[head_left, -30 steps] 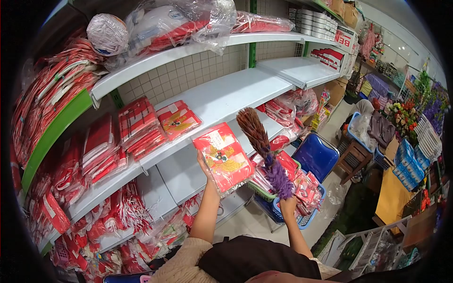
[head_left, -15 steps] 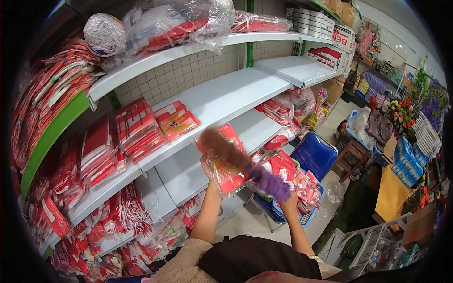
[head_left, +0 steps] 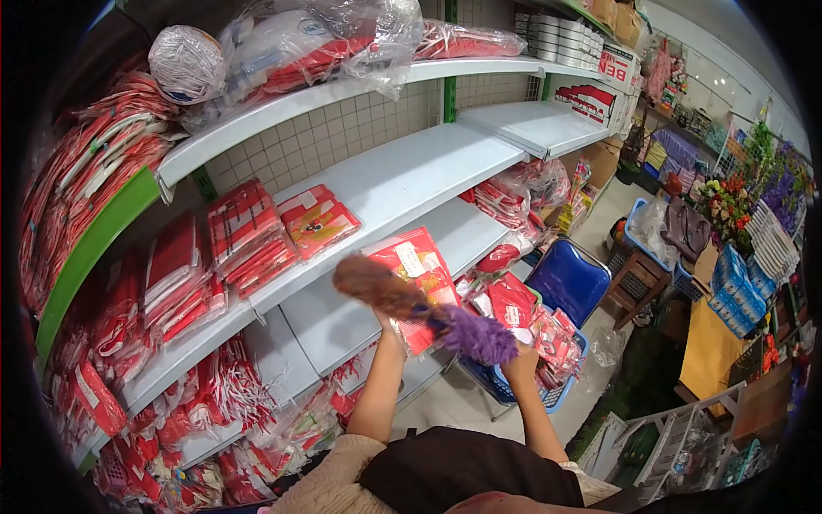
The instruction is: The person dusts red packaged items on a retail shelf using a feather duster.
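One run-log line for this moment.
left hand: holds red packet | right hand: grips brown-purple duster | duster: in front of packet

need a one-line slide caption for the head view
The right hand holds a brown-and-purple duster in front of a red packet in the left hand, beside white shelves.

Bright light, blurred duster (head_left: 421, 313), warped edges

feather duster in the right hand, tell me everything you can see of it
The feather duster has a soft brown end, blurred here, a dark middle and a fluffy purple section nearest the right hand, which grips it; any handle is hidden. It slants, brown end toward the picture's upper left, crossing in front of the plastic-wrapped red packet. Contact with the packet is unclear.
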Motion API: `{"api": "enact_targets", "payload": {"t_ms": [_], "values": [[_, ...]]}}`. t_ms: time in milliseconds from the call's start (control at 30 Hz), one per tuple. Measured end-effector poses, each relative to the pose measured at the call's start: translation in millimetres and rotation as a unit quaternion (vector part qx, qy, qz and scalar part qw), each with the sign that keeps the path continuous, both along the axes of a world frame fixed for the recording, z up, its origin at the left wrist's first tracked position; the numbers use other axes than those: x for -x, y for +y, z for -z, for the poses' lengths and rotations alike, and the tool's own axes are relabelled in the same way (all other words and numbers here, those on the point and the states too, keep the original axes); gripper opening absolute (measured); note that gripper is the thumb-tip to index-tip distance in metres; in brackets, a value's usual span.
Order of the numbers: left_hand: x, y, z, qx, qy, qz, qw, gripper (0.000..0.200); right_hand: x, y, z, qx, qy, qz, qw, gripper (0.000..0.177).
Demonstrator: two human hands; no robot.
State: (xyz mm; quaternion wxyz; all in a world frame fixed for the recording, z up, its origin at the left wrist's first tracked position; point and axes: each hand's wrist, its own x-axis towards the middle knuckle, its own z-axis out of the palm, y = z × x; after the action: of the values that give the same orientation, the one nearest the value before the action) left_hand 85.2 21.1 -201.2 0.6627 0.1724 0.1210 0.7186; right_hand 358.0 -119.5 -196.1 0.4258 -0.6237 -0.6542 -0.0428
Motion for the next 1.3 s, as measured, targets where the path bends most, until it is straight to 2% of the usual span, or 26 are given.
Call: {"api": "enact_targets", "payload": {"t_ms": [33,67,100,133,200,267,300,333,367,400,433,467,500,533,600,633,733,767,867,933,1067,1167,1300], "values": [[-2,-8,-13,-0.031,-0.013,0.034,0.999,0.061,2,-5,-9,0.04,0.042,0.014,0.998,0.019],[-4,-26,-48,-0.142,-0.088,0.175,0.97,0.056,-1,-4,-5,0.049,0.04,0.05,0.997,0.02],[-18,-53,-94,-0.043,-0.083,0.113,0.989,0.057,-8,-2,3,0.057,0.037,0.086,0.994,0.02],[-18,-56,-97,-0.045,-0.061,0.092,0.993,0.058,-13,0,8,0.065,0.033,0.122,0.99,0.021],[-18,-60,-98,-0.049,-0.02,0.048,0.997,0.059,-15,-2,6,0.053,0.057,0.13,0.988,0.021],[-22,-53,-91,-0.035,-0.052,0.103,0.993,0.061,-15,-6,4,0.029,0.057,0.104,0.992,0.021],[-24,-51,-85,-0.037,-0.055,0.113,0.991,0.062,-11,-9,-4,0.01,0.043,0.039,0.998,0.02],[-25,-49,-75,-0.038,-0.057,0.123,0.99,0.063,-14,-5,12,0.015,-0.03,0.021,0.999,0.019],[-17,-13,-8,-0.152,-0.148,0.183,0.96,0.068,-6,-7,1,-0.009,-0.021,-0.002,1.0,0.019],[-15,-8,1,-0.199,-0.159,0.199,0.946,0.069,3,-8,-13,-0.033,-0.011,-0.025,0.999,0.019],[-17,-18,-24,-0.246,-0.17,0.215,0.93,0.069,5,-4,-15,-0.016,0.0,-0.013,1.0,0.019],[-22,-36,-47,-0.23,-0.102,0.19,0.949,0.064,6,0,-16,0.002,0.01,-0.001,1.0,0.019],[-30,-53,-86,-0.11,-0.099,0.141,0.979,0.061,7,4,-16,0.02,0.021,0.011,1.0,0.018],[-27,-46,-82,-0.079,-0.071,0.107,0.989,0.059,3,10,-12,0.024,0.0,0.023,0.999,0.018],[-18,-49,-82,-0.079,-0.069,0.091,0.99,0.055,-11,25,-8,0.031,-0.042,0.044,0.998,0.017],[-16,-50,-86,-0.071,-0.063,0.071,0.993,0.055,-14,31,-8,0.054,-0.06,0.087,0.993,0.018],[-6,-55,-98,-0.068,-0.087,0.061,0.992,0.055,-12,59,-33,0.128,0.088,0.081,0.985,0.023],[-1,-53,-97,-0.074,-0.085,0.051,0.992,0.055,-7,63,-47,0.093,0.108,0.045,0.989,0.04],[15,-49,-93,-0.085,-0.079,0.026,0.993,0.055,13,88,-74,0.077,0.125,0.018,0.989,0.043],[25,-53,-95,-0.087,-0.077,0.022,0.993,0.055,21,112,-95,0.077,0.156,-0.068,0.982,0.041],[43,-52,-90,-0.081,-0.059,-0.042,0.994,0.054,38,177,-121,0.027,-0.011,-0.076,0.997,0.04],[51,-64,-102,-0.085,-0.069,-0.059,0.992,0.055,73,208,-176,0.031,-0.088,-0.131,0.987,0.038],[56,-75,-110,-0.099,-0.08,-0.028,0.991,0.057,103,257,-182,0.027,-0.066,-0.18,0.981,0.033]]}}
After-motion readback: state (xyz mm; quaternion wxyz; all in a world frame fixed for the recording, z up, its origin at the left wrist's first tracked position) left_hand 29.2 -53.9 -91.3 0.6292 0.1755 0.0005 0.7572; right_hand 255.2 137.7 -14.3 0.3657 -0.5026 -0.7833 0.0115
